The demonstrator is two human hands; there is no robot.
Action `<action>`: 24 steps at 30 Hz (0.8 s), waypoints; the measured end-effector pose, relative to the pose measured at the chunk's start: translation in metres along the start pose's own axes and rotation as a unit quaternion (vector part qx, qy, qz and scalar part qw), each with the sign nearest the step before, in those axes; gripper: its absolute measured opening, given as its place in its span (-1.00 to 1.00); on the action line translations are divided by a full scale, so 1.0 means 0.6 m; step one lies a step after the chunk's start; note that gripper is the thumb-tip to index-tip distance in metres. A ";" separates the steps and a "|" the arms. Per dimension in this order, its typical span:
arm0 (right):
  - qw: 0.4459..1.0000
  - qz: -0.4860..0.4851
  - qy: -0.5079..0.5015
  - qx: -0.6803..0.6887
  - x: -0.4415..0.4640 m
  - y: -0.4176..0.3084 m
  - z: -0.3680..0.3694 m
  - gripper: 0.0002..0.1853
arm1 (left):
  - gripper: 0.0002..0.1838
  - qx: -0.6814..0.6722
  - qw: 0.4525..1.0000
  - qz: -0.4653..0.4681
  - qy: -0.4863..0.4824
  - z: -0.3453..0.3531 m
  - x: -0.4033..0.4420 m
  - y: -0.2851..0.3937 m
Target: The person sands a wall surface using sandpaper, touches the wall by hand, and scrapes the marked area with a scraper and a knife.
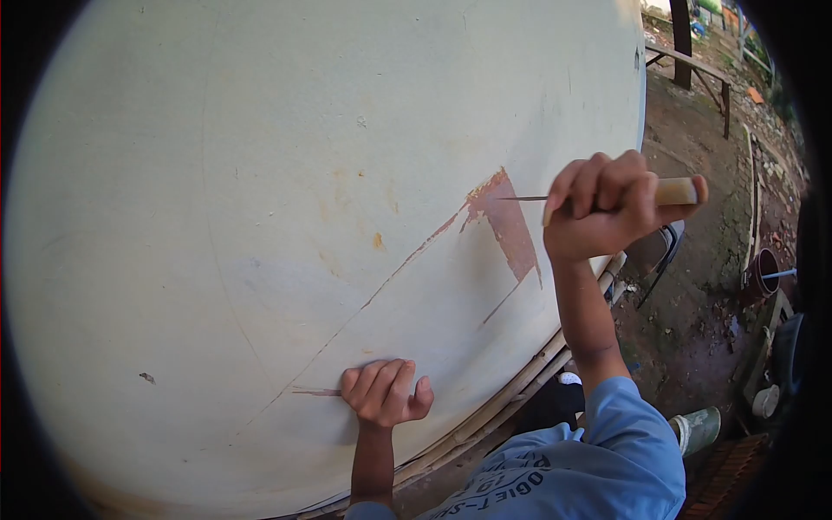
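A large pale painted surface (260, 156), curved by the lens, fills most of the head view. My right hand (602, 204) is closed around the wooden handle of a scraper (680, 191). The scraper's thin blade, seen nearly edge-on, points left over a reddish patch (513, 234) where the pale coat is gone; whether the tip touches I cannot tell. From that patch a narrow reddish line runs down to the left. Lower down, my left hand (386, 392) rests against the surface with curled fingers, beside a short reddish streak (316, 393). Its fingertips are hidden.
Bamboo poles (520, 381) run along the lower edge of the surface. On the dirt ground at right are a wooden bench (689, 59), a dark bucket (764, 270) and a greenish container (698, 431). A dark chair-like thing (663, 251) stands behind my right forearm.
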State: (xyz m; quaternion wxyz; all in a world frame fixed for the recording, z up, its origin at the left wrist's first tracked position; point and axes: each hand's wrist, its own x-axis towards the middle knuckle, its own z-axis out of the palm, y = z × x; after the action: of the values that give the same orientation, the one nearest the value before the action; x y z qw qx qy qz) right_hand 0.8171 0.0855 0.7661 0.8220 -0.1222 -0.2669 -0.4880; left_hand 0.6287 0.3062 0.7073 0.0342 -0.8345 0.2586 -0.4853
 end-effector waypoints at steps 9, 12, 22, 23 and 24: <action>0.998 0.012 -0.018 -0.055 -0.027 0.010 -0.006 -0.43 | -0.82 0.003 1.000 -0.003 -0.012 -0.002 0.000 0.001; 0.999 -0.016 0.039 -0.031 0.009 -0.012 -0.010 -0.38 | -0.82 0.010 1.000 0.003 -0.001 0.001 -0.001 0.000; 0.996 0.023 0.050 -0.065 -0.023 0.006 -0.010 -0.35 | -0.81 0.017 1.000 0.000 -0.010 0.002 0.004 0.003; 0.993 0.040 0.031 -0.103 -0.037 0.007 -0.008 -0.36 | -0.81 0.016 1.000 0.002 -0.013 0.001 0.002 0.002; 0.994 0.031 0.031 -0.102 -0.023 0.002 -0.004 -0.37 | -0.80 0.015 1.000 0.006 -0.013 0.000 0.002 0.001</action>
State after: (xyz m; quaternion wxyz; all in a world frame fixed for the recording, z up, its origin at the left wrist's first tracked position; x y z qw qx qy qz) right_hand 0.8138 0.0952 0.7564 0.8278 -0.1984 -0.1863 -0.4905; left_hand 0.6291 0.3053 0.7081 0.0534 -0.8384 0.2560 -0.4782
